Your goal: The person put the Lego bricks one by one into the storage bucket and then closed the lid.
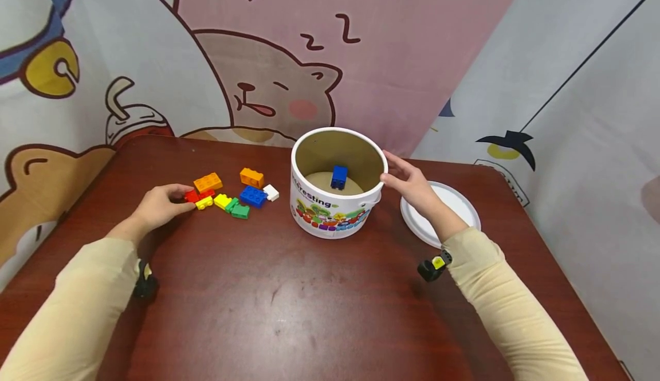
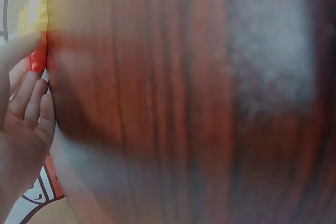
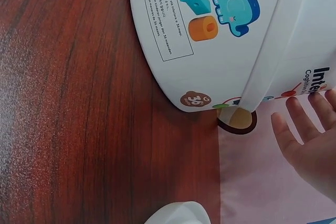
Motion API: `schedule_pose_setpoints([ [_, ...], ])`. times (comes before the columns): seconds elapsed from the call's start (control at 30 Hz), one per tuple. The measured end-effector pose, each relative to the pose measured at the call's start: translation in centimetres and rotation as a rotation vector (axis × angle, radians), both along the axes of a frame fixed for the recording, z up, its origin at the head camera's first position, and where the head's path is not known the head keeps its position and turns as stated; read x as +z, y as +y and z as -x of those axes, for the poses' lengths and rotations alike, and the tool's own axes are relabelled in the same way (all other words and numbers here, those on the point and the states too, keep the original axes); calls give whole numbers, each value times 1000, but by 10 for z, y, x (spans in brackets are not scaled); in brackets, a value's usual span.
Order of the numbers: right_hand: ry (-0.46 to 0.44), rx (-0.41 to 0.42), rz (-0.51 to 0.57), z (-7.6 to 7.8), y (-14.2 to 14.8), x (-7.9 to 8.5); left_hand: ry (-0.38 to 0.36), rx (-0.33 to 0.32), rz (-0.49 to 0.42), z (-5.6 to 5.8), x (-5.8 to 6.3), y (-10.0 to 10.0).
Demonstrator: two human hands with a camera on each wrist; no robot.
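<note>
My left hand [image 1: 160, 204] pinches a red toy brick [image 2: 38, 59] between thumb and fingers at the left end of a loose group of bricks. Right beside it lie a yellow brick [image 1: 204, 203] and an orange brick [image 1: 208, 183]. A white toy bucket [image 1: 335, 215] with a printed front stands upright at the table's middle, its top uncovered. Inside, on the bottom, is a blue brick [image 1: 338, 177]. Against the bucket's right side, at the rim, rests my right hand [image 1: 412, 189], its fingers extended along the outer wall in the right wrist view.
More bricks lie between my left hand and the bucket: a second yellow [image 1: 223, 201], green [image 1: 240, 212], blue [image 1: 254, 196], white [image 1: 271, 192] and another orange one [image 1: 252, 177]. A round white lid [image 1: 461, 206] lies right of the bucket, partly under my right forearm. A printed curtain [image 1: 412, 54] hangs behind the table.
</note>
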State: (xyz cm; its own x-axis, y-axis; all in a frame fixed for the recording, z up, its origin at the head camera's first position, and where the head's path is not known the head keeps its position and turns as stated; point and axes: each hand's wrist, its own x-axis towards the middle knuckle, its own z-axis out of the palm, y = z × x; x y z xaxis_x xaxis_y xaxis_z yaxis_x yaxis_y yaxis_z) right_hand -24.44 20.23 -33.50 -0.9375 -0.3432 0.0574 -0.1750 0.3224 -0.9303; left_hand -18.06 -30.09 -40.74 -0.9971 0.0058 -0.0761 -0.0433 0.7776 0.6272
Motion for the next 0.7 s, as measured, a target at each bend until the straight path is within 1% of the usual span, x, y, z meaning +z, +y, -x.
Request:
schedule_pose_setpoints([
  [0.13, -3, -1, 2, 0, 0, -1, 1, 19, -35, -2, 3, -1],
  [0.27, -7, 1, -1, 0, 0, 0, 21, 41, -53, -4, 11, -3],
  [0.4, -8, 0, -3, 0, 0, 0, 36, 49, -60, -4, 23, -1],
  [0.47, -5, 1, -3, 0, 0, 0, 32, 48, -71, -3, 31, 2],
  [0.6, -6, 2, -7, 0, 0, 1, 28, 32, -96, -1, 47, 11],
  [0.7, -11, 0, -16, 0, 0, 2, 46, 17, -101, 2, 58, 18],
])
